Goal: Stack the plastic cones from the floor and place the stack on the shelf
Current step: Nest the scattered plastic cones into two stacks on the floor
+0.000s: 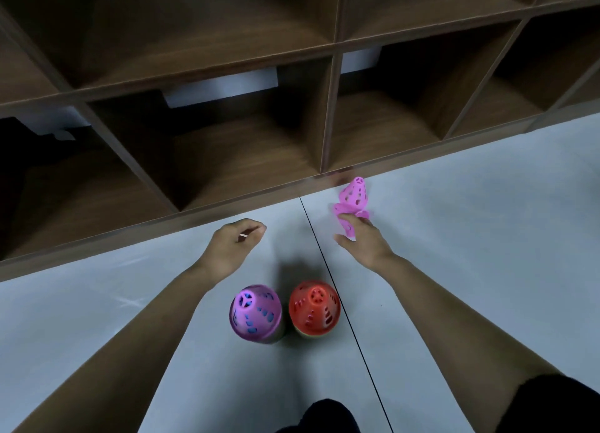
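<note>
A perforated plastic purple cone [255,314] and red cone [314,307] stand side by side on the smooth grey floor [454,237], before a dark wood-grain shelf [328,114] of square cubbies. The right hand [363,237] grips a pink cone [355,194] by its rim near the shelf's base. The left hand [233,244] hovers loosely curled, holding nothing.
</note>
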